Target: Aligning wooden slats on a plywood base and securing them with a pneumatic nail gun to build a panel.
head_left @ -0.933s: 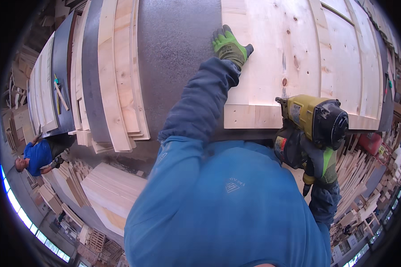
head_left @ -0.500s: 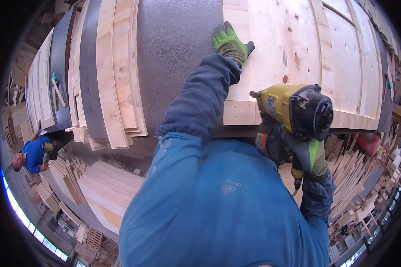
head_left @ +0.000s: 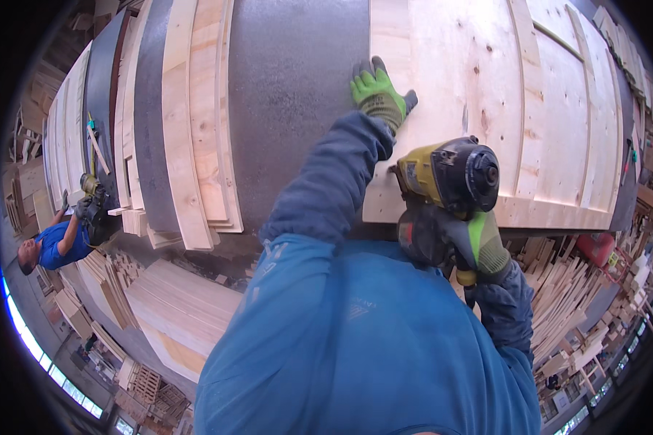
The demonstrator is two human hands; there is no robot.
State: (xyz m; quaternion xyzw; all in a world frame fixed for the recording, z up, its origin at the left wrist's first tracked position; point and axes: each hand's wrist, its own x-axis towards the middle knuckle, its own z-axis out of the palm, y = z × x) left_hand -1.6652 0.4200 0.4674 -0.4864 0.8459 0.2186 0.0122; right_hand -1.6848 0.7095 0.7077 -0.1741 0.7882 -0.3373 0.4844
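spreading the left hand (head_left: pixel 381 96), empty-fingered, over the left edge of a wooden panel (head_left: pixel 442 87). curling the right hand (head_left: pixel 480 239) around a nail gun (head_left: pixel 429 172) by the near-left corner.

The nail gun (head_left: pixel 446 176) partly hides the right grip (head_left: pixel 480 243); the view's top edge cuts off the wooden panel (head_left: pixel 442 119).
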